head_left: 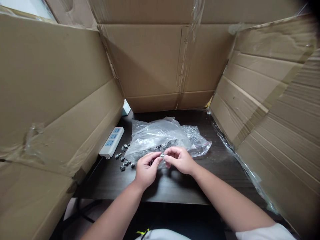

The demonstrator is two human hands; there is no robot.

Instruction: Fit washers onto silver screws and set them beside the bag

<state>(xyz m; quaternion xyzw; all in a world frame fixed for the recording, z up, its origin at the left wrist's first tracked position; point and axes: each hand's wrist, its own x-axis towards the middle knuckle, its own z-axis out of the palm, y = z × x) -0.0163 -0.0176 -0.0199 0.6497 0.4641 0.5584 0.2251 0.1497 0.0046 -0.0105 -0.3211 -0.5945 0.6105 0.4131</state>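
Between the fingertips of both hands is a small metal bolt (162,155), held over the front part of the dark table. My left hand (147,168) pinches one end of it with thumb and forefinger. From the other side, my right hand (180,160) pinches the other end; whether a separate nut or washer sits in those fingers is too small to tell. Just behind the hands lies a clear plastic bag (157,131) with dark metal pieces showing through. Several loose bolts (122,159) with wide heads or washers are scattered left of my left hand.
A white power strip (113,141) lies at the left of the dark table (172,193). Another clear bag (200,141) holding metal pieces is at the right. Cardboard walls (160,63) enclose the left, back and right sides. A small white box (125,108) stands at the back left corner.
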